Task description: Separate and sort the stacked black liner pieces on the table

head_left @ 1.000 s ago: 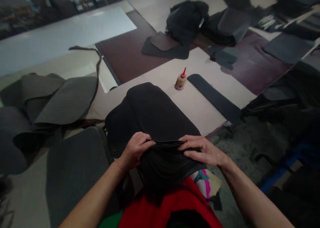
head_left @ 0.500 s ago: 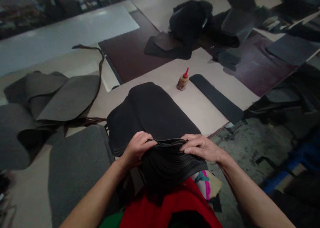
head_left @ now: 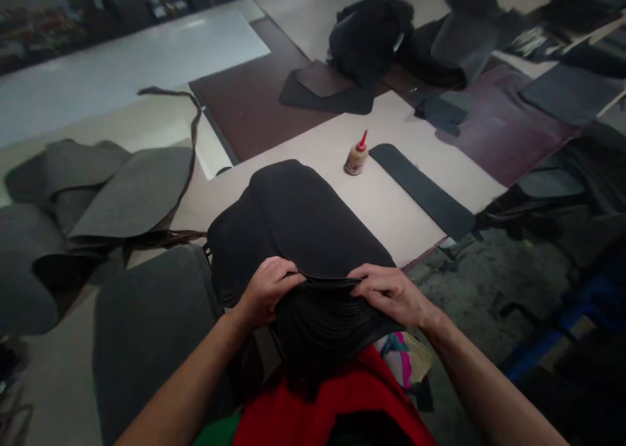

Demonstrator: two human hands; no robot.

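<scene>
A thick stack of black sheets [head_left: 313, 218] with rounded corners lies at the table's near edge, its near part bent down toward my lap. My left hand [head_left: 274, 286] pinches the upper sheets at the fold, thumb and fingers together. At the right end of the same fold, my right hand [head_left: 386, 289] grips the sheet edges, fingertips curled in between the layers. Many thin edges show below both hands. Beyond the stack stands a small glue bottle [head_left: 356, 159] with a red nozzle, and beside it lies a long dark strip [head_left: 423, 190].
Loose grey pieces [head_left: 132, 192] are heaped at the left, above a flat grey panel [head_left: 151, 322]. A black bundle [head_left: 369, 38] sits at the back. A dark red sheet [head_left: 513, 123] lies at the right, and a blue frame [head_left: 567, 322] stands near the floor.
The gap between the upper sheets at the fold has narrowed. My right hand has curled more tightly over the edges and shifted slightly; my left hand is nearly unchanged.
</scene>
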